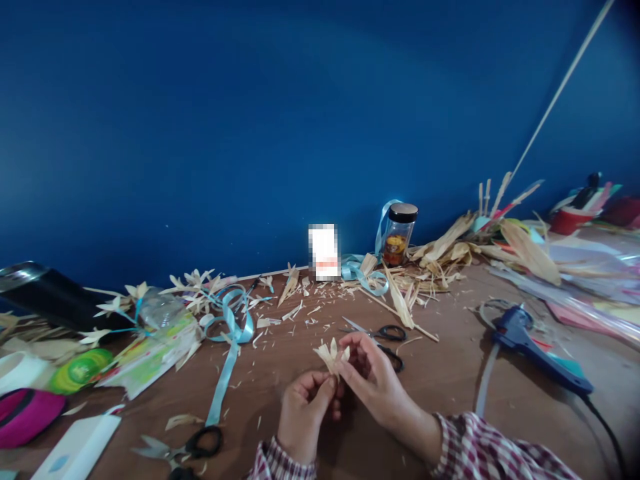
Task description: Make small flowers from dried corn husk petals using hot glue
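Low over the brown table, both my hands are closed on one small flower of pale corn husk [328, 355], its pointed petals fanning upward. My left hand [307, 407] pinches the base between thumb and fingers. My right hand [373, 373] has its thumb and fingertips at the petals on the right side. Just behind the right hand lies a pair of black-handled scissors [390, 333], partly covered by that hand. Light blue ribbon [227, 373] trails across the table to the left, down to a second pair of scissors [180, 450] with open blades.
A blue hot glue gun [537, 353] with a cord lies at right. Dried corn husks [445, 247] heap beside a lidded jar [399, 233] near the blue wall. Finished husk flowers [193, 283], a dark bottle [55, 297] and a green tape roll [83, 370] are at left. Husk scraps litter the middle.
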The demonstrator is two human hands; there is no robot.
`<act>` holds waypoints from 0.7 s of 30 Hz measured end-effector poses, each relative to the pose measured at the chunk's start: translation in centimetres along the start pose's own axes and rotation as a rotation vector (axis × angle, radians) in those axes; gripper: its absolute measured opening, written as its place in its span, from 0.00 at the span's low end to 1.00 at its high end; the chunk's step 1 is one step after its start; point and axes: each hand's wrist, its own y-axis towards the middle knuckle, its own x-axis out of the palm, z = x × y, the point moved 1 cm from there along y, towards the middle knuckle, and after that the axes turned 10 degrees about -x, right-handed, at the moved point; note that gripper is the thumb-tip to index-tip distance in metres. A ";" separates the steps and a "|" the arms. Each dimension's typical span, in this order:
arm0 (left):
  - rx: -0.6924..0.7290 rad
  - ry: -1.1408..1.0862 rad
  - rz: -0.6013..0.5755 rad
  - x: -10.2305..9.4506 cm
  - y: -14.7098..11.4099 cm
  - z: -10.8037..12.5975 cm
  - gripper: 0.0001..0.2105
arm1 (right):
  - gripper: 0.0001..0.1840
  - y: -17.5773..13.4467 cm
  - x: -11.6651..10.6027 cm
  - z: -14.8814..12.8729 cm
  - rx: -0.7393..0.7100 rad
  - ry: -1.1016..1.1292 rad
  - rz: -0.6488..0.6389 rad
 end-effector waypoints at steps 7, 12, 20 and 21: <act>0.085 0.189 0.020 0.5 -0.3 0.8 0.10 | 0.11 0.2 -0.5 -0.1 -0.156 -0.268 0.000; 0.189 0.417 0.005 0.5 -0.8 0.7 0.09 | 0.02 0.5 -1.0 0.0 -0.129 -0.318 -0.029; 0.023 0.309 0.018 0.7 -0.5 0.8 0.08 | 0.04 0.4 -1.2 -0.1 -0.203 -0.299 -0.002; 0.018 0.291 0.021 0.8 -0.5 0.8 0.08 | 0.04 0.5 -1.2 -0.2 -0.215 -0.295 -0.001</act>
